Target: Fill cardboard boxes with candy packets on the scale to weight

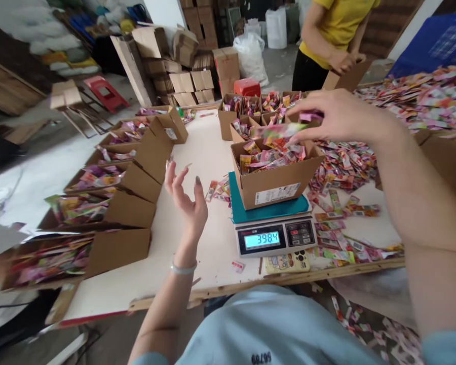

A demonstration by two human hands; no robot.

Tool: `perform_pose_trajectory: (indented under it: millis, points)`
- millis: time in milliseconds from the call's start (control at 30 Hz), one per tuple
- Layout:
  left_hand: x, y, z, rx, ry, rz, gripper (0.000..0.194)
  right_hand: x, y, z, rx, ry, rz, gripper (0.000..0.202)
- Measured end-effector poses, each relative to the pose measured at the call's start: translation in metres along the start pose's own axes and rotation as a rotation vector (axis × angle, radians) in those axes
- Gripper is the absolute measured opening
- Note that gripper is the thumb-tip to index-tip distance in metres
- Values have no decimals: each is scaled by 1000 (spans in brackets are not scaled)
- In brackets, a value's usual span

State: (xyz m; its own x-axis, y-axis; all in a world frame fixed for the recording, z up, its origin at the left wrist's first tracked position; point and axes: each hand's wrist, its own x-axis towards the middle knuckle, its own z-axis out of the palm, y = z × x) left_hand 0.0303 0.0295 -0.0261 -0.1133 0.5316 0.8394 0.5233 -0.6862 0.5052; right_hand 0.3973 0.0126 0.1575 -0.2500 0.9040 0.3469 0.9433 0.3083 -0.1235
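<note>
My right hand [323,119] is above an open cardboard box [277,177], its fingers closed on a few small candy packets [283,129] that are smeared by motion. The box is full of similar colourful packets and stands on the teal plate [237,203] of a digital scale [275,235]. Its lit display seems to read 3984. To the left of the scale, my left hand [188,197] is raised over the white table with fingers apart and nothing in it.
Several filled open boxes [125,208] line the table's left side; more filled boxes [226,121] stand behind the scale. Loose packets [345,167] pile up at the right. A phone [289,262] lies by the scale's front. Across the table, a person in yellow [334,30] handles a cardboard box [347,75].
</note>
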Motion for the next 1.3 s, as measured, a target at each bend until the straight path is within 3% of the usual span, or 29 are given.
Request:
perform_pose_trajectory:
  millis: [67, 167, 267, 600, 700, 800, 867, 933, 1000, 1067, 1133, 1200, 1300]
  points:
    - [-1, -3, -4, -16, 8, -5, 36, 16, -20, -2, 13, -34, -13, 67]
    - [-3, -8, -7, -55, 26, -21, 40, 29, -41, 6, 95, 23, 40, 56]
    - [-3, -10, -7, -79, 24, -50, 38, 34, -54, 16, 126, -6, 48, 48]
    - [-6, -8, 0, -42, 29, -50, 38, 37, -55, 22, 115, 12, -20, 63]
    - [-6, -7, 0, -81, 21, -52, 39, 37, -56, 24, 132, -54, -60, 72]
    - [-10, -8, 0, -68, 27, -86, 40, 34, -40, 30, 213, -98, -67, 76]
    - [-17, -10, 2, -86, 13, -148, 42, 28, -17, 39, 269, 15, 1, 72]
    - [-28, -14, 6, -142, -20, -249, 45, 22, 12, 55, 335, 90, 165, 66]
    - [-41, -17, 12, -200, -67, -365, 50, 14, 39, 72, 439, 59, 356, 60]
    - [-50, -20, 19, -244, -112, -445, 54, 7, 57, 84, 527, 55, 444, 48]
    - [-55, -21, 24, -279, -140, -469, 56, 1, 61, 84, 560, 135, 376, 37]
    - [-54, -21, 30, -301, -144, -453, 57, -3, 52, 73, 522, 193, 194, 27]
    - [-50, -19, 37, -312, -124, -421, 56, 0, 22, 58, 346, 82, -111, 25]
